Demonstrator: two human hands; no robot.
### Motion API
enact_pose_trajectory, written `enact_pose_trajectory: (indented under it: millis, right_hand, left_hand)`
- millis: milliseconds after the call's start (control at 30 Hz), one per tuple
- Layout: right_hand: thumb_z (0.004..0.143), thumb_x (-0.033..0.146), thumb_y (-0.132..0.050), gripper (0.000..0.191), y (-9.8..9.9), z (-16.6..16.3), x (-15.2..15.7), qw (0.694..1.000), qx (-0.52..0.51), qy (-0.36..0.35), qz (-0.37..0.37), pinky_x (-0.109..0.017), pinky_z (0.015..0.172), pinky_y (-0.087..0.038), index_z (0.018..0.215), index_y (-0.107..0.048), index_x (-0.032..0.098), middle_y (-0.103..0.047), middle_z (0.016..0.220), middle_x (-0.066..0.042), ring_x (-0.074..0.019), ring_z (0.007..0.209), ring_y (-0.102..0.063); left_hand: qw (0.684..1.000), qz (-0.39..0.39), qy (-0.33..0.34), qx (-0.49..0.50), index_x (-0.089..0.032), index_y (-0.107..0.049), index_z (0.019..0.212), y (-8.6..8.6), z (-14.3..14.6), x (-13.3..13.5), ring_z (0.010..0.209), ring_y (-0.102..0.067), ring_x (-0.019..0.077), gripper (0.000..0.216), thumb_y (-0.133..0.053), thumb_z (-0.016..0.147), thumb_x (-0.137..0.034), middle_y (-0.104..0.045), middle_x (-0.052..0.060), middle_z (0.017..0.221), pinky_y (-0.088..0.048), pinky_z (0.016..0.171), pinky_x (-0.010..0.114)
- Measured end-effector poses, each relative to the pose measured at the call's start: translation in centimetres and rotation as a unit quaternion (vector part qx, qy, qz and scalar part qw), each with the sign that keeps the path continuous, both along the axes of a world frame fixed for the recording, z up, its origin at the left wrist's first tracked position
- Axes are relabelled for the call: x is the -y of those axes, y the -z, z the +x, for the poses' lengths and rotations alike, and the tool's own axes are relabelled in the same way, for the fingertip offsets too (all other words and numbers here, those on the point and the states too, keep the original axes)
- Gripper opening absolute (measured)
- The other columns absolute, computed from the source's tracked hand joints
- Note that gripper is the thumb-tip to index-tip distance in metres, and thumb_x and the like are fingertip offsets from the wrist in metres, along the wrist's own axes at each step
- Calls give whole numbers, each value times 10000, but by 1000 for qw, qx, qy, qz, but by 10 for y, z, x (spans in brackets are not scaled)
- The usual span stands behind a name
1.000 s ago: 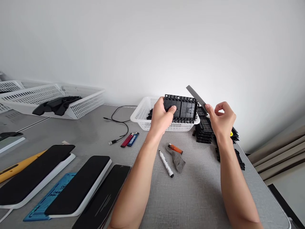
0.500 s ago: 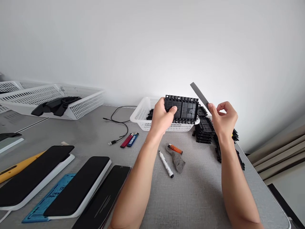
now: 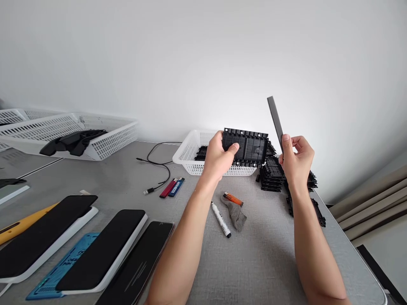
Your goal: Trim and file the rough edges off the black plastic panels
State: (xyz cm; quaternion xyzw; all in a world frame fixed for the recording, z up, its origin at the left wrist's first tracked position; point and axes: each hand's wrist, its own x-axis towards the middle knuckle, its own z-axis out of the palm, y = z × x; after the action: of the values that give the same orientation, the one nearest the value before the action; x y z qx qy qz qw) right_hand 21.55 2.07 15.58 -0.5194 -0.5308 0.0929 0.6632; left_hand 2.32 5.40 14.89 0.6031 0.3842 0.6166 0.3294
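Observation:
My left hand (image 3: 218, 156) grips the left end of a black rectangular plastic part (image 3: 251, 148) with toothed long edges, thumb lying across its face. My right hand (image 3: 295, 159) pinches the lower end of a thin dark grey strip (image 3: 275, 116), which points up and slightly left, apart from the part. Behind the left hand stands a white perforated basket (image 3: 190, 156) with black parts inside. A stack of similar black parts (image 3: 271, 178) sits between the basket and my right forearm, which hides some of the loose black pieces.
On the grey table (image 3: 254, 262) lie a white marker (image 3: 220, 219), an orange lighter (image 3: 233, 198) on a grey cloth (image 3: 237, 216), red (image 3: 168, 188) and blue (image 3: 176, 187) lighters, and a black cable (image 3: 163, 165). Phone-like devices (image 3: 104, 250) lie at left; another basket (image 3: 117, 135) is behind them.
The grey strip has swung from a leftward slant to nearly upright as my right hand turned. My left hand and the black part have shifted slightly right.

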Motion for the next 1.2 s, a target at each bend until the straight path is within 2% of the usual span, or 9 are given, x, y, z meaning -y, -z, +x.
enact_pose_trajectory:
  millis: [67, 167, 300, 433, 567, 733, 867, 1033, 1200]
  right_hand:
    - [858, 638, -562, 436, -2, -9, 3, 1000, -1, -5, 4, -254, 419, -284, 770, -441, 228, -471, 737, 14, -86, 465, -389]
    - [772, 616, -682, 450, -3, -18, 6, 999, 32, 13, -13, -246, 458, -311, 830, -467, 225, -478, 762, 23, -84, 507, -379]
    - [699, 577, -763, 465, 0, -13, 3, 997, 53, 0, -48, -230, 487, -336, 828, -499, 216, -482, 739, 38, -90, 551, -393]
    - [721, 585, -744, 451, 2, 4, -4, 993, 6, -89, -74, -223, 453, -314, 755, -502, 206, -501, 709, 34, -81, 525, -391]
    - [744, 599, -719, 433, 2, 7, -5, 993, -16, -97, -72, -222, 424, -293, 798, -579, 194, -546, 737, 16, -73, 508, -388]
    - [737, 565, -738, 407, 2, -4, -2, 991, -23, -109, -73, -216, 429, -315, 823, -623, 184, -541, 702, 20, -74, 512, -395]
    - [713, 544, -763, 400, 3, -5, -2, 990, -6, -115, -84, -215, 427, -325, 801, -653, 169, -539, 663, 21, -78, 509, -398]
    - [711, 576, -756, 447, 3, 0, -2, 984, -42, -136, -107, -212, 377, -281, 888, -688, 170, -500, 596, 35, -73, 453, -365]
    - [705, 599, -760, 517, -2, 4, 3, 971, -88, -170, -146, -209, 327, -222, 981, -697, 166, -527, 634, 16, -62, 430, -337]
  left_hand:
    - [999, 6, 9, -33, -201, -590, 1002, -2, 4, 5, 1013, -621, 249, 220, -620, 786, -176, -675, 69, 1049, -473, 944, 442]
    - [996, 30, 11, -88, -212, -579, 970, -7, 11, 14, 977, -621, 240, 191, -611, 791, -153, -675, 58, 1007, -467, 940, 424]
    - [991, 35, -8, -128, -213, -560, 938, -12, 15, 22, 877, -625, 221, 165, -590, 799, -130, -664, 30, 901, -483, 891, 404]
    - [996, 20, 17, -91, -214, -569, 1014, -9, 10, 17, 998, -630, 243, 201, -575, 825, -149, -673, 63, 1062, -494, 917, 427]
    - [999, 9, -1, -39, -222, -581, 1061, -4, 8, 11, 1176, -569, 272, 265, -625, 806, -165, -633, 85, 1219, -453, 1015, 466]
    - [997, 23, 21, -71, -224, -587, 1065, -5, 10, 15, 1125, -595, 266, 255, -633, 815, -199, -657, 77, 1164, -461, 998, 462]
    - [993, 25, 20, -116, -243, -601, 1041, -11, 8, 23, 1118, -593, 250, 260, -681, 815, -343, -666, 47, 1140, -442, 1005, 414]
    - [993, 37, 40, -106, -237, -660, 978, -14, 6, 21, 1082, -613, 231, 210, -644, 851, -403, -696, 36, 1089, -426, 1012, 374]
    - [998, 49, -34, -26, -229, -672, 1035, -9, 6, 10, 1158, -592, 226, 255, -616, 873, -419, -686, 53, 1175, -405, 1045, 363]
